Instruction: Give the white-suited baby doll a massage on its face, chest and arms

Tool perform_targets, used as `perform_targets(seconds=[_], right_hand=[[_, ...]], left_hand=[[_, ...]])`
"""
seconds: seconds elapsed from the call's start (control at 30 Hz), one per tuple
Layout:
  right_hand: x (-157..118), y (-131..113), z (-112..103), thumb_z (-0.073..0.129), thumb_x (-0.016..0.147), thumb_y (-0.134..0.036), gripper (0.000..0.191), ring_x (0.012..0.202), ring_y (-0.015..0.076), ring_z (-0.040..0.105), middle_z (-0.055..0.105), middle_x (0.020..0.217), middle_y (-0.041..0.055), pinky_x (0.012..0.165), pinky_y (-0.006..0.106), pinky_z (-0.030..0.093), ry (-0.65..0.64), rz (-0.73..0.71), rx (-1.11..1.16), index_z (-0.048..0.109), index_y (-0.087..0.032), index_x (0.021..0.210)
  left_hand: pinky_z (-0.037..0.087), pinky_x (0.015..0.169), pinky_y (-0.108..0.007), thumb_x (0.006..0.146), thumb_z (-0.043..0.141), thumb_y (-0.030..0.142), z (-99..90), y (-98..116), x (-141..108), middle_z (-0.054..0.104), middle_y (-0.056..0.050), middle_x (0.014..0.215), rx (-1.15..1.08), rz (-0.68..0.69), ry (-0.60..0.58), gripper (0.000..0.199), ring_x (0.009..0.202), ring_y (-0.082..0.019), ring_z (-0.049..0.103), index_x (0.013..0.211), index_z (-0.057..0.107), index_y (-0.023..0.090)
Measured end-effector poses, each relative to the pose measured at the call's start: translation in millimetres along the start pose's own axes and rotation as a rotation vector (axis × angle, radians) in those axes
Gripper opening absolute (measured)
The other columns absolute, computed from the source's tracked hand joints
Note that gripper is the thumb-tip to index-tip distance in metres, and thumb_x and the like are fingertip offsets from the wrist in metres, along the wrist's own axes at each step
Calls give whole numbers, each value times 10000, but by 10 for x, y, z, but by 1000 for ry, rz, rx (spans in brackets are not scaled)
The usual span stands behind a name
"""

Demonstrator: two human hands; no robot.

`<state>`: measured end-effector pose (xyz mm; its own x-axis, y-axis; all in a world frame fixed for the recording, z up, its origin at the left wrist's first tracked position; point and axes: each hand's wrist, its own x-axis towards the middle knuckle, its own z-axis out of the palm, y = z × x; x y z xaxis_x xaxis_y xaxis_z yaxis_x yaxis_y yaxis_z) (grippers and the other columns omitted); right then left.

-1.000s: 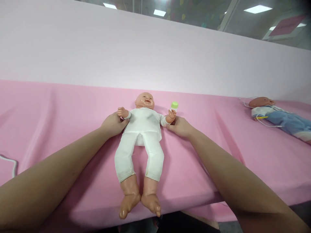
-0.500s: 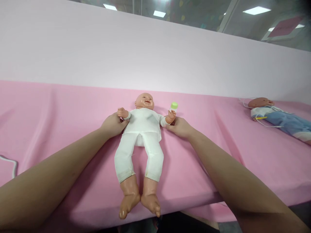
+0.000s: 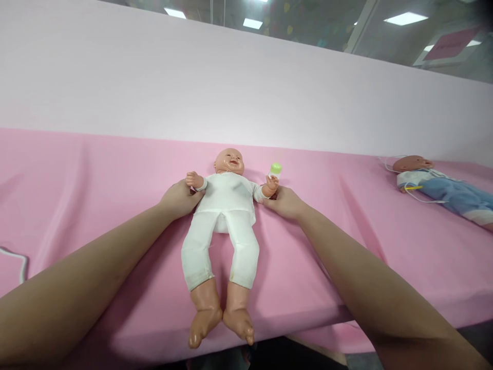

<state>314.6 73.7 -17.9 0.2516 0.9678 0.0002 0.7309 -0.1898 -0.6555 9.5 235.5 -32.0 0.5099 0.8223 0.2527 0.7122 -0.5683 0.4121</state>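
Note:
A baby doll [image 3: 227,192] in a white top and white trousers lies on its back, its head toward the wall and its bare feet at the table's near edge. My left hand [image 3: 180,199] is closed round the doll's forearm on the left of the view; most of its fingers are hidden beneath. On the other side, my right hand [image 3: 285,202] grips the doll's other forearm, the fingertips tucked behind it. Just beyond that doll hand stands a small white bottle with a light green cap [image 3: 276,168], partly covered by the doll's fingers.
A pink sheet [image 3: 127,159] covers the table, which meets a white wall [image 3: 192,82] at the back. Far right lies a second doll [image 3: 442,187] in blue and white clothes, with thin tubing around it. A white cord [image 3: 23,262] curves in at the left edge.

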Motion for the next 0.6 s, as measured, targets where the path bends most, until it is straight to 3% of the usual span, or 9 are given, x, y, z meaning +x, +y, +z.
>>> perform_targets(seconds=[0.6], right_hand=[[-11,-8,-4,689,894,-469,373,1080,295,694,742,1178,78,900,376,531,-2,-10,30,685,-233,1183]], left_hand=[[475,673,-359,917,511,542,10,-25,14,736,-44,806,7,26,4,317,812,-295,709,863,632,253]])
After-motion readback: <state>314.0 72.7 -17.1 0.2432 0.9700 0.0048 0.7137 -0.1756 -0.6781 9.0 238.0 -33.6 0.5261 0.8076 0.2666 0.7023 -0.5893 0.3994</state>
